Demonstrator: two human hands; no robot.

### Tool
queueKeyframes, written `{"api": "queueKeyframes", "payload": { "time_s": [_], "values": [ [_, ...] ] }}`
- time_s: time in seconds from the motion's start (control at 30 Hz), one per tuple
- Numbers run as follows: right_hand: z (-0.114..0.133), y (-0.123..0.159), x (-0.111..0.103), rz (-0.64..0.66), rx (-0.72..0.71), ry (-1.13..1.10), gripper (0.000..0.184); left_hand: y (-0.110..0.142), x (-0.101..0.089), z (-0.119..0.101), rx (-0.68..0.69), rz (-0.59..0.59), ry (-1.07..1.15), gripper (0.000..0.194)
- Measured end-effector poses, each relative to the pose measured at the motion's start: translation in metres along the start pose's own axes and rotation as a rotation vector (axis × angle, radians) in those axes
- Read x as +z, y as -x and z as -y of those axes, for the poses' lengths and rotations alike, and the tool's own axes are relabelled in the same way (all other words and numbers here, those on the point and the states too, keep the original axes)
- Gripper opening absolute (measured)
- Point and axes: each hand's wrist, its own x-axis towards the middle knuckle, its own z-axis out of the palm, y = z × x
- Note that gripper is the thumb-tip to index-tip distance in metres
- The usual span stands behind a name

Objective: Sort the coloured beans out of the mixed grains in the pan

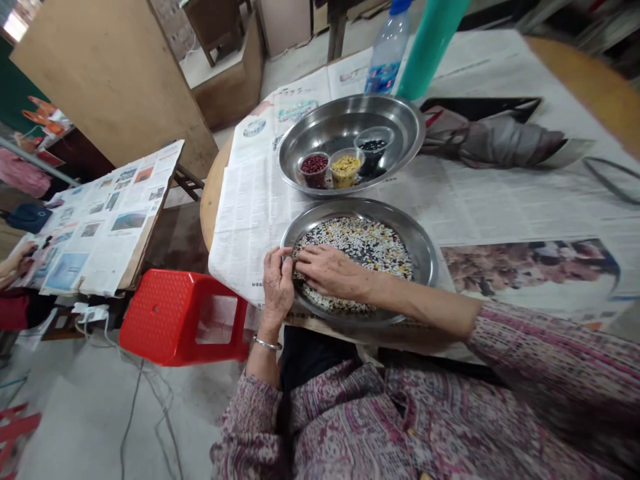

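A steel pan full of mixed beans sits at the near edge of a newspaper-covered round table. My left hand grips the pan's left rim, fingers curled over it. My right hand lies across the beans on the pan's left side, fingers bent down into them; what they pinch is hidden. Behind stands a second steel pan holding three small plastic cups: red beans, yellow beans and black beans.
A water bottle and a teal cylinder stand behind the far pan. A folded grey umbrella lies to the right. A red plastic stool stands left of the table, beside a low newspaper-covered bench.
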Motion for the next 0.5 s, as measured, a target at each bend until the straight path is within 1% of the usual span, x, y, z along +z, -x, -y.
{"api": "queueKeyframes", "payload": {
  "time_s": [0.07,0.13,0.23,0.27,0.33,0.43,0.5],
  "values": [
    [-0.014,0.007,-0.006,0.012,0.066,0.070,0.015,0.000,0.000,0.000,0.003,0.002,-0.002,0.024],
    [-0.031,0.019,-0.014,0.017,0.150,0.100,0.018,0.001,0.000,0.000,0.008,0.002,0.000,0.024],
    [-0.047,0.044,-0.030,0.029,0.281,0.084,0.020,0.001,0.000,0.000,0.011,0.002,-0.002,0.023],
    [-0.048,0.052,-0.035,0.043,0.290,0.050,0.020,0.001,0.000,0.000,0.010,0.003,-0.004,0.023],
    [-0.041,0.069,-0.042,0.082,0.223,-0.065,0.020,0.001,0.000,0.000,0.005,0.004,-0.013,0.023],
    [-0.017,0.087,-0.041,0.142,0.060,-0.227,0.020,0.001,0.001,0.000,-0.001,0.005,-0.019,0.023],
    [-0.003,0.088,-0.034,0.148,0.064,-0.253,0.017,0.001,0.000,-0.001,-0.003,0.004,-0.021,0.023]
  ]
}}
